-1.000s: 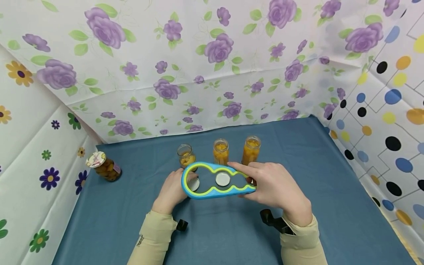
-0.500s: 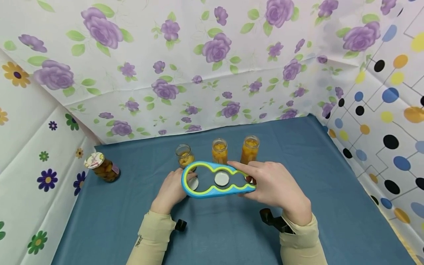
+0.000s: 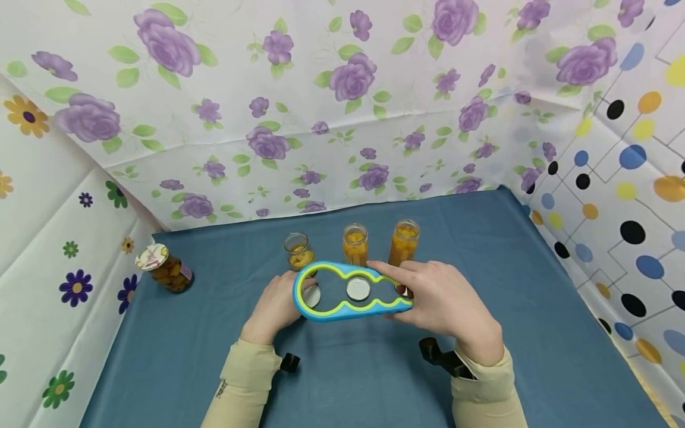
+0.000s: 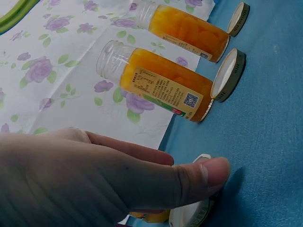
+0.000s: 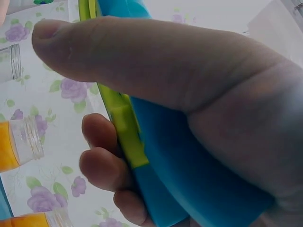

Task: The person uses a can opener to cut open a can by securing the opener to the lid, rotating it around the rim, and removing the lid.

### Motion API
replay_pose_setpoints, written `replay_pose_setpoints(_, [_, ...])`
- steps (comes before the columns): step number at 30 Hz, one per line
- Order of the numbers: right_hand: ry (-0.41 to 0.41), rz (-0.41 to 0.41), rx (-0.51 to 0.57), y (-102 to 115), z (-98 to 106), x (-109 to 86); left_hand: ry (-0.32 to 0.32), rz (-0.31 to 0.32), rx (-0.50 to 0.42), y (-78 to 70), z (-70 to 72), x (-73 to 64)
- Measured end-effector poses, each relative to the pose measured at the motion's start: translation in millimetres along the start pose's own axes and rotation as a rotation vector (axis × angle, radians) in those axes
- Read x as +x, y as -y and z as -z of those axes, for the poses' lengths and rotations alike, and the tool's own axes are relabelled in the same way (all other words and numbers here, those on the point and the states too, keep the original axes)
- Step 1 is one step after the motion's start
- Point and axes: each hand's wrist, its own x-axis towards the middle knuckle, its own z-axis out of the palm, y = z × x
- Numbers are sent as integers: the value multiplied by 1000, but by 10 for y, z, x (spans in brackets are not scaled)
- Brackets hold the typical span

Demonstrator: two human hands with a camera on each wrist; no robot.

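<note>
My right hand grips the narrow end of a blue and lime-green jar opener, held level above the table. In the right wrist view, the thumb lies over its edge with fingertips curled round the far side. My left hand is low by the leftmost open jar, partly behind the opener. Its thumb, nearly straight, overlaps a white-lined lid in the left wrist view. Another lid shows through the opener. Two taller open jars of orange fruit, the middle jar and the right jar, stand behind.
A jar of dark brown contents with a patterned lid stands, still covered, at the table's left. Blue cloth covers the table. Patterned sheets wall the back and both sides. Each lid of the taller jars lies near its jar's base.
The hands, opener and jars keep their places. Only the head view shifts slightly.
</note>
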Motion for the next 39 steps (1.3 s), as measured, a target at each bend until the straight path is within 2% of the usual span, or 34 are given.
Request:
replay_pose_setpoints(6, [-5, 7, -2, 8, -2, 4, -45, -11, -76, 17, 27, 4])
replay_pose_setpoints(10, [-6, 13, 0, 15, -1, 5, -62, -43, -74, 20, 34, -9])
replay_pose_setpoints(15, [-1, 18, -4, 20, 1, 4, -50, -62, -74, 19, 49, -32])
replay_pose_setpoints(28, [-2, 25, 28, 29, -10, 26, -46, -13, -147, 31, 190, -54])
replay_pose_setpoints(32, [0, 44, 43, 33, -26, 45, -74, -5, -150, 68, 237, -97])
replay_pose_setpoints(36, [-1, 52, 61, 36, -32, 57, -93, 31, -163, 133, 268, -166])
replay_pose_setpoints(39, [4, 49, 70, 35, -29, 61, -152, 55, -208, 218, 286, -249])
